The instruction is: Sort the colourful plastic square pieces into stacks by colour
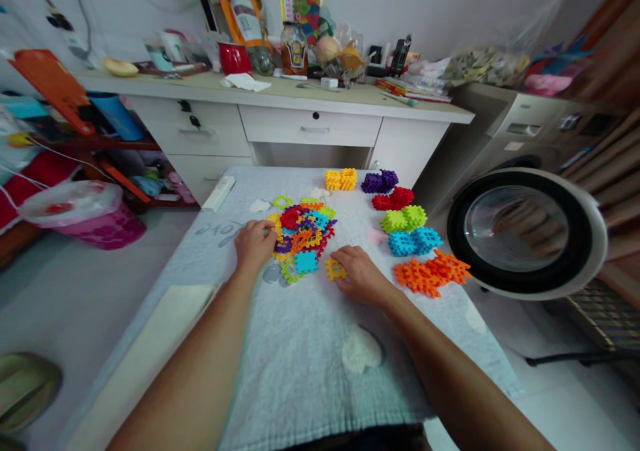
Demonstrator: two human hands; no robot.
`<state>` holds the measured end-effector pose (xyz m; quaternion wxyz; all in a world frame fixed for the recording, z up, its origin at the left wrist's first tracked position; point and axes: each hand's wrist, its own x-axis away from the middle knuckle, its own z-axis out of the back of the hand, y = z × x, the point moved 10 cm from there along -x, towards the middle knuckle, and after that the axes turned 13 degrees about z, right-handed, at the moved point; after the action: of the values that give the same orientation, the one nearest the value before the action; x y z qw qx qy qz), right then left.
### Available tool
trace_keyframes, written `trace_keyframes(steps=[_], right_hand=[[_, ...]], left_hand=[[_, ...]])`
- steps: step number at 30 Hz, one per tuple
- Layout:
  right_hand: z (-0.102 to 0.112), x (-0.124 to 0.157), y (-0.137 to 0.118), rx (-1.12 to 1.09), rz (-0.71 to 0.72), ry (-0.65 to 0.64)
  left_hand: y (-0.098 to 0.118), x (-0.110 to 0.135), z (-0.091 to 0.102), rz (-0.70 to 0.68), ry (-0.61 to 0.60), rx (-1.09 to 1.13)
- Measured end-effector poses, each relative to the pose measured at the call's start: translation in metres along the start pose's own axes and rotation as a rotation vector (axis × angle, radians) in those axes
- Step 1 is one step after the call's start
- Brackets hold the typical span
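Note:
A mixed heap of colourful interlocking plastic pieces (303, 232) lies in the middle of a grey towel-covered table (300, 344). My left hand (255, 243) rests curled at the heap's left edge, fingers touching the pieces. My right hand (359, 274) lies at the heap's right, its fingertips closed on a flat yellow piece (335, 268). A blue piece (306, 262) sits between my hands. Sorted groups lie to the right: yellow (341, 179), purple (380, 182), red (393, 199), green (404, 220), blue (414, 241) and orange (431, 272).
A white desk (310, 128) with drawers and a cluttered top stands behind the table. A washing machine with its round door (525, 232) swung open stands at the right. A pink bin (83, 214) sits on the floor at the left. A white remote (219, 193) lies at the table's far left corner.

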<state>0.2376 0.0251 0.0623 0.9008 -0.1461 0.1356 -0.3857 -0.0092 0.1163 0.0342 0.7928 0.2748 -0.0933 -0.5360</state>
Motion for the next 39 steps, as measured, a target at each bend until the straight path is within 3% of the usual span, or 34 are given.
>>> trace_keyframes(steps=[6, 14, 22, 28, 34, 39], right_hand=[[0.046, 0.001, 0.014, 0.052, 0.03, 0.083], [0.095, -0.02, 0.066, 0.162, -0.016, 0.111], [0.104, -0.086, 0.129, 0.29, -0.153, 0.086], [0.116, -0.131, 0.174, 0.38, -0.347, 0.171], [0.128, -0.168, 0.21, 0.347, -0.386, 0.217], [0.125, -0.186, 0.22, 0.307, -0.366, 0.17]], left_hand=[[-0.001, 0.0, -0.001, 0.001, 0.007, 0.0], [0.0, 0.0, 0.001, 0.009, -0.005, 0.017], [0.0, 0.0, 0.002, 0.029, 0.006, 0.043], [0.0, 0.001, 0.005, 0.038, 0.021, 0.077], [0.002, 0.002, 0.006, 0.031, 0.022, 0.078], [0.002, 0.002, 0.006, 0.028, 0.017, 0.069]])
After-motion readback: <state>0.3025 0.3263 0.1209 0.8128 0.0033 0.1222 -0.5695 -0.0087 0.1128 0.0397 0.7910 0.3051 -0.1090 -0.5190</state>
